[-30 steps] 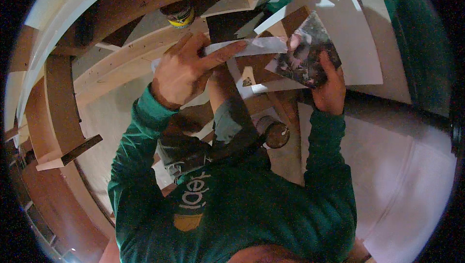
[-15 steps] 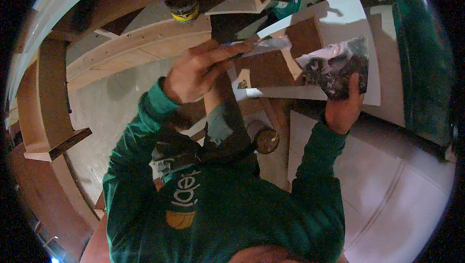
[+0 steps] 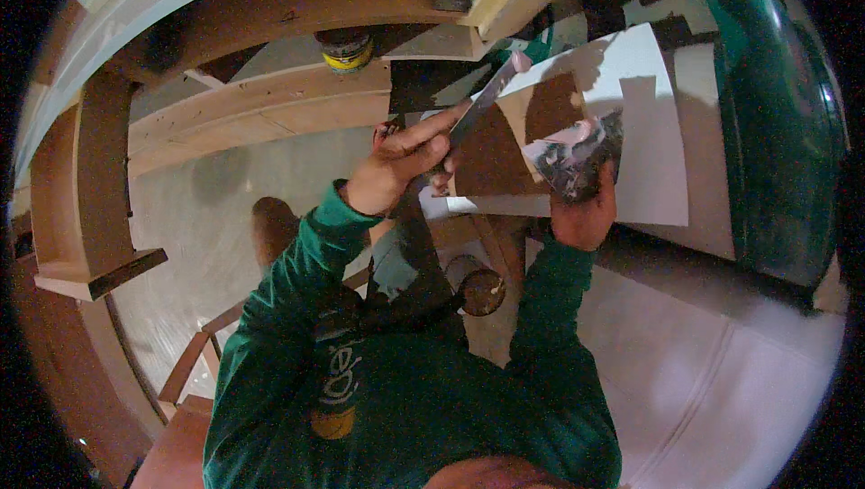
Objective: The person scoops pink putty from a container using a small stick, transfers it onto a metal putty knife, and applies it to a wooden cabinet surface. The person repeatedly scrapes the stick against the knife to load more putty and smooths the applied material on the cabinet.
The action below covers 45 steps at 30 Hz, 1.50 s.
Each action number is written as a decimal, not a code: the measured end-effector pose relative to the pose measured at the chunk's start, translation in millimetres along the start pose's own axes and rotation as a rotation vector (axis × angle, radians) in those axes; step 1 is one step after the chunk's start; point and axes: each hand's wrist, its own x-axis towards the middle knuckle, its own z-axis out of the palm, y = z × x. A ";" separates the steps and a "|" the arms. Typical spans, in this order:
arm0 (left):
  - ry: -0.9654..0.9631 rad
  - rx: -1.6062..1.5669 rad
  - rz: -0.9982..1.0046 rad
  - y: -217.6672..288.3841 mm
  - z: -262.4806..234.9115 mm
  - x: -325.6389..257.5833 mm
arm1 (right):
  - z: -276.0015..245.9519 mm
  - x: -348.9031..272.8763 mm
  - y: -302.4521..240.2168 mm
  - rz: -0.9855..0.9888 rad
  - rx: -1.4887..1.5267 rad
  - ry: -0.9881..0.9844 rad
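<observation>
Through the head view I have the left hand (image 3: 396,172) clamped on the spatula (image 3: 487,100), fingers wrapped about its near end and the blade slanting away up and to the right, while the right hand (image 3: 586,214) is closed on the dark, smeared plate (image 3: 563,173), thumb toward its near right corner. The step in hand, as I judge it, is working paste (image 3: 569,136) with the blade off that plate. To do it well, I would want the right wrist firm and the plate nearly level, so that the soft pile cannot slide, and the blade met to it at a low angle — light pressure, a fingertip steadying the metal, the load gathered toward the middle. The weak point, I think, is the pinkish dab (image 3: 520,62) at the very tip: any tilt or knock could drop it. Relative to the grips, the paste sits on the plate's far half, beyond the right thumb, and the dab lies at the blade's far end, well apart from the left fingers. The plate is over the right part of the white sheet (image 3: 662,173), with the right wrist crossing the sheet's near edge; the spatula's tip reaches past the far edge — whether the plate touches the sheet, I cannot tell.
</observation>
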 end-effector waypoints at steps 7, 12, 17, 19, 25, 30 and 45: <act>0.391 0.370 -0.010 2.1 46.8 8.5 | -11.5 -2.9 1.6 -0.048 -0.159 0.280; 0.585 0.236 0.353 -59.4 49.1 51.1 | -37.7 -8.6 -11.5 -0.080 -0.167 0.168; 0.578 0.183 0.294 -61.6 59.7 62.8 | -57.2 -22.5 -31.2 -0.065 -0.192 0.201; 0.580 0.181 0.262 -53.6 65.5 61.0 | -53.8 -27.7 -30.7 -0.099 -0.200 0.295; 0.599 0.145 0.380 -49.0 76.1 68.5 | -59.7 -37.6 -33.6 -0.124 -0.277 0.346; 0.599 0.227 0.401 -55.6 82.4 75.4 | -71.4 -36.6 -36.6 -0.104 -0.248 0.252; 0.586 0.288 0.346 -23.5 89.9 48.9 | -73.9 -45.6 -29.4 -0.122 -0.270 0.367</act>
